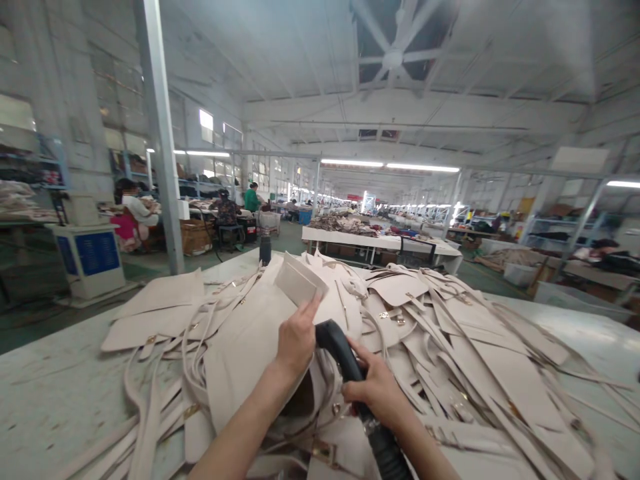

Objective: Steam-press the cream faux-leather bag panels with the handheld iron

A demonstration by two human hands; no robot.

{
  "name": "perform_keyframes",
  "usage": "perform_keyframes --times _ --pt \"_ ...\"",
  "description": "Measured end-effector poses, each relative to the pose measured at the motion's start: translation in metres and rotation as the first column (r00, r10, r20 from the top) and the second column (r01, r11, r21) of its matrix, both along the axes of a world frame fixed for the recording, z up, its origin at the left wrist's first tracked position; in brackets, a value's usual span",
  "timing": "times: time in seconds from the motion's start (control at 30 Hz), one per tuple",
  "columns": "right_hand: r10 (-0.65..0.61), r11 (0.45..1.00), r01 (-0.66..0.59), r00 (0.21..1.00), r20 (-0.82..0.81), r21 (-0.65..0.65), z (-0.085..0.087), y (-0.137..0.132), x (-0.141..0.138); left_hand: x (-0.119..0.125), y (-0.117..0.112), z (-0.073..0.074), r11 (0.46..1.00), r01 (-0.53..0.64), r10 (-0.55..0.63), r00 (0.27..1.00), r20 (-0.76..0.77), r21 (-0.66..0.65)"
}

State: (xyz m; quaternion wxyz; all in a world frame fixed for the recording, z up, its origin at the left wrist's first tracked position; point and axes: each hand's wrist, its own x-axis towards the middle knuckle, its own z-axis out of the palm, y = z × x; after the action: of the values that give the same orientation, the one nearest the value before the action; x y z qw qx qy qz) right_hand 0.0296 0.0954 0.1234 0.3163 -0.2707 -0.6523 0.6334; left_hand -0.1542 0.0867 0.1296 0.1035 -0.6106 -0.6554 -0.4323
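- Head view: the left hand (296, 340) is raised over a heap of beige leather pieces (450, 333), its fingers pinching the lower edge of a small beige panel (299, 281) that stands tilted up just above the fingertips. Only the back of the hand shows, so how the thumb sits against the panel is hidden.
- The right hand (377, 390) is just beside the left, fingers wrapped tight around a black nozzle (334, 340). The curved tip of the nozzle pokes out past the knuckles and sits close against the heel of the left hand; whether they touch is hard to tell.
- Behind the right wrist the nozzle joins a ribbed black hose (387, 453), which runs off the bottom edge and is cut off there.
- Below both hands lie more beige panels and long straps (150, 413) with small brass fittings; the pieces overlap so much that single outlines are hard to follow, and the right side of the heap is blurred.
- The heap lies on a pale worktable (55, 393), bare to the left of the left forearm.
- Beyond the fingertips, at the table's far edge, stands a dark bottle (265, 250).
- Further off, a grey pillar (161, 133), another table with dark goods (380, 239), and seated people (131, 207) at the left wall, too small to make out in detail.
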Motion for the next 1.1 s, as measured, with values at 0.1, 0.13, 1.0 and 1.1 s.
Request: perform_keyframes --times 0.1,0.13,1.0,1.1 --pt "-0.014 0.995 0.012 1.0 -0.021 -0.103 -0.022 0.006 -0.003 0.011 0.017 -0.013 0.952 -0.115 0.047 0.97 -0.238 -0.283" --pt "-0.058 0.992 0.056 0.998 -0.017 -0.112 -0.026 0.007 0.002 0.014 0.023 -0.021 0.933 -0.143 0.049 0.959 -0.279 -0.33" --pt "-0.183 0.972 0.185 0.983 0.03 -0.144 -0.063 0.056 0.013 0.025 0.05 -0.127 0.872 -0.179 0.076 0.969 -0.236 -0.456" --pt "-0.178 0.971 0.183 0.983 0.048 -0.155 -0.073 0.05 0.018 0.025 0.049 -0.129 0.874 -0.164 0.086 0.979 -0.186 -0.457"
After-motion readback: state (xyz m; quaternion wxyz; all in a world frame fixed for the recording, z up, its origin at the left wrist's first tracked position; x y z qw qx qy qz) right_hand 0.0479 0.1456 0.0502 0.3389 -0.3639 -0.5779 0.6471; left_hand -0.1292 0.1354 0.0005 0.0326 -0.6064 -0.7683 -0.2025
